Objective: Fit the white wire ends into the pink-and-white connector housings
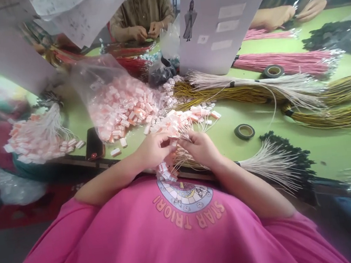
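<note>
At the table's front edge, my right hand [202, 147] is closed around a bunch of thin white wires [183, 158], their tips pointing toward my other hand. Beside it, my left hand [154, 151] has thumb and fingers pinched together at those tips; what lies between them is too small to make out. Small white and orange plastic connectors [167, 172] hang below my hands, in front of my shirt. More connectors lie heaped just beyond my fingers, close to a clear plastic bag [120, 100] filled with the same kind.
A dark phone [94, 143] lies left of the bag, near a wired connector bundle [40, 135]. Tape rolls [244, 132] and yellow wire bundles [336, 116] lie rightward. White dividers [210, 29] stand behind; co-workers' hands [147, 31] show beyond.
</note>
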Demonstrator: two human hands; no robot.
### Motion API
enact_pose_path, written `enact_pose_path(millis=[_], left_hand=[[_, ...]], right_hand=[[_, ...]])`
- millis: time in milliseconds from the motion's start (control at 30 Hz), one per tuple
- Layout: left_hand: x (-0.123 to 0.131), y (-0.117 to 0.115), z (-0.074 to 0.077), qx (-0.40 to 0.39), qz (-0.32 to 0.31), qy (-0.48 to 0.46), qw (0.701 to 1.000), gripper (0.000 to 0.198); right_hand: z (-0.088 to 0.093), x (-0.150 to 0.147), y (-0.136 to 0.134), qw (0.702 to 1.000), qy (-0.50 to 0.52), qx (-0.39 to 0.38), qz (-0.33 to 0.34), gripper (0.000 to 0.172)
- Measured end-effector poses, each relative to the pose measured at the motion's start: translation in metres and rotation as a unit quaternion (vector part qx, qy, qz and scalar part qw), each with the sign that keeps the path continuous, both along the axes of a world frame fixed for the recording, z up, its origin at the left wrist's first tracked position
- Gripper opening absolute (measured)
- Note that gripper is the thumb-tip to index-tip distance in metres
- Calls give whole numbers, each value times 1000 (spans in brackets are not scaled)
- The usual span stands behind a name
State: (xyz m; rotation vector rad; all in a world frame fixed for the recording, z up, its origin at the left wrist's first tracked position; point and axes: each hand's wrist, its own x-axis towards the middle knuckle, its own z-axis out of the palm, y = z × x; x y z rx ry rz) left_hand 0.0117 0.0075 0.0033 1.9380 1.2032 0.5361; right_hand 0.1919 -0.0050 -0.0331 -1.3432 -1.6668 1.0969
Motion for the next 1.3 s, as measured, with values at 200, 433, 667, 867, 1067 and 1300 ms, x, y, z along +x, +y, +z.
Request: enact_pose_path(millis=[200, 433, 667, 867, 1067, 1300], left_hand=[[-1, 2, 2, -2, 16, -14, 1000, 23], [2, 4, -9, -28, -22, -37, 999, 17], [-2, -6, -3, 121, -73, 43, 989, 13], [-4, -4, -2, 162, -67, 49, 983, 12], [-1, -2, -7, 172, -61, 49, 982, 15], [-3, -5, 1, 163, -81, 33, 983, 10]], right_hand=[[2, 2, -1, 999, -13, -28, 7, 24], [-4, 1, 0, 997, 53, -45, 35, 18], [-3, 6, -4, 996, 49, -48, 50, 17], [0, 6, -1, 999, -4, -47, 24, 23], [-2, 4, -1, 999, -23, -40, 7, 22], [-6, 6, -3, 1000, 7, -19, 9, 18]])
